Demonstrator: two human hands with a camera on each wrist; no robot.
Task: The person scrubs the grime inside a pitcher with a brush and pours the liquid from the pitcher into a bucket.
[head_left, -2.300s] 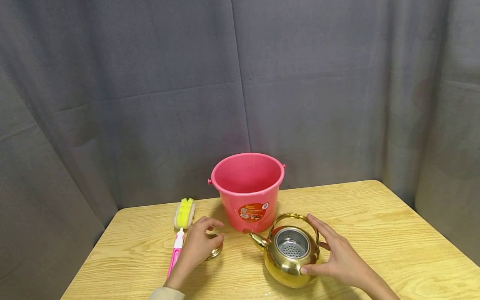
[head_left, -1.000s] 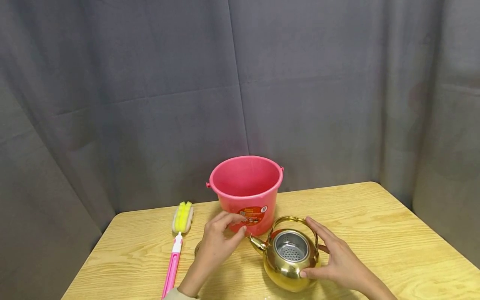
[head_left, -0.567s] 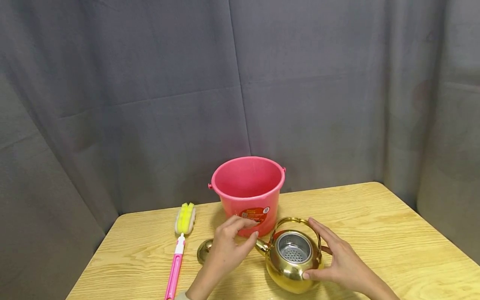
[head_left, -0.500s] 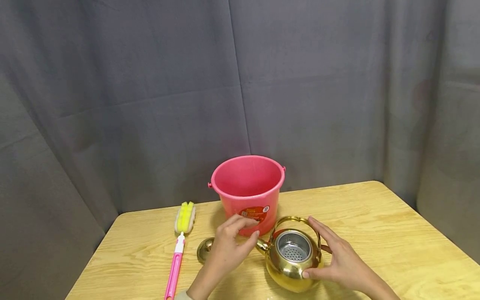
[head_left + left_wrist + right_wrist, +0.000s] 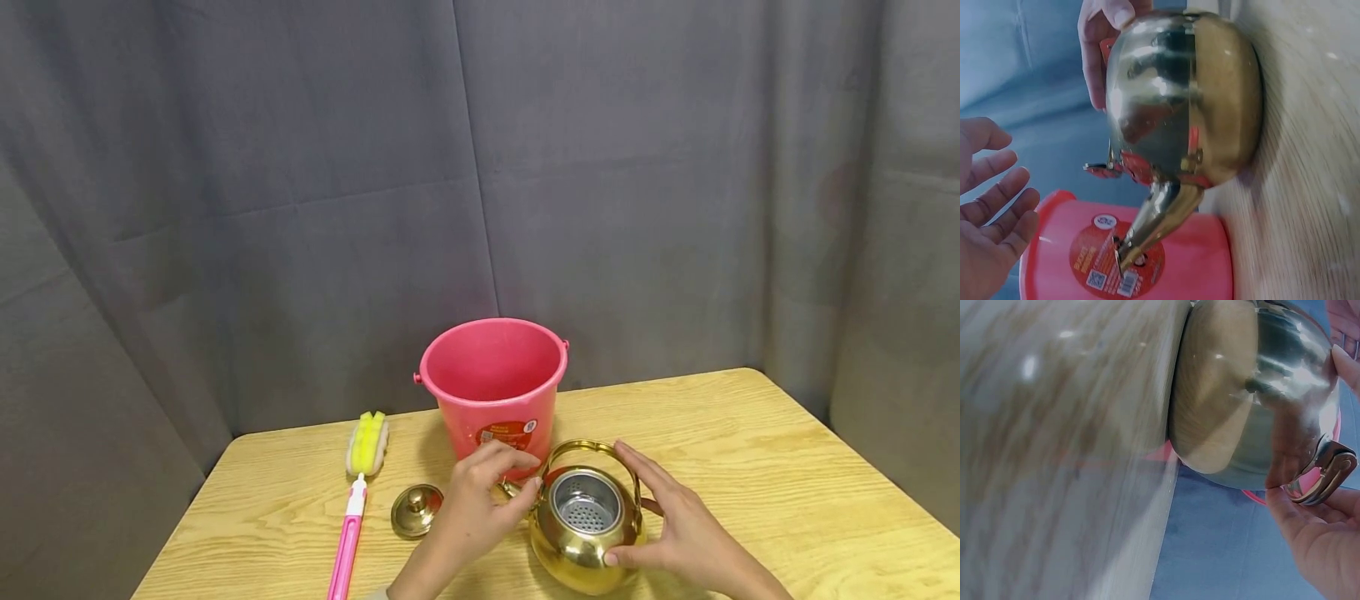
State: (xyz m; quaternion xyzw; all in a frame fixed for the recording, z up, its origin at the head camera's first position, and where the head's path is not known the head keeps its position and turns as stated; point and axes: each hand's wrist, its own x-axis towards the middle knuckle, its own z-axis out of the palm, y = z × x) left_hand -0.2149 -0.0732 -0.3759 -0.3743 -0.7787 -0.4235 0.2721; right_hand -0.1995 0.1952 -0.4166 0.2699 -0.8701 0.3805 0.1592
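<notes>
- Left hand (image 5: 472,510) had moved right from a couple of seconds earlier: from over the lid (image 5: 415,510) to beside the spout (image 5: 1160,219) of the gold kettle (image 5: 562,552). The lid, half covered then, now lay in full view.
- Far left: sponge brush (image 5: 356,502) lay on the table (image 5: 750,467), head pointing away from me, neither hand on it.
- Next: lid lay flat, right side up, between brush and left hand. Risk: pulling that hand back low would clip it and send it sliding.
- Left hand held nothing. Thumb and fingers were apart, loosely bent; left wrist view showed a gap to the kettle. Risk: a sloppy sideways move would knock the spout.
- Behind the spout: pink bucket (image 5: 465,417) stood upright. Couldn't tell if the spout tip touched it. Twisting the kettle could scrape or shove it.
- Kettle stood upright on the table, front right of the bucket, mouth uncovered, strainer (image 5: 587,502) seated, handle (image 5: 592,446) up. Tipping could drop the strainer if nothing locked it.
- Right hand (image 5: 678,529) had the kettle gripped: thumb on its side, fingers around by the handle. Smooth metal, so I judged a slip possible if the handle swung or the thumb eased off.
</notes>
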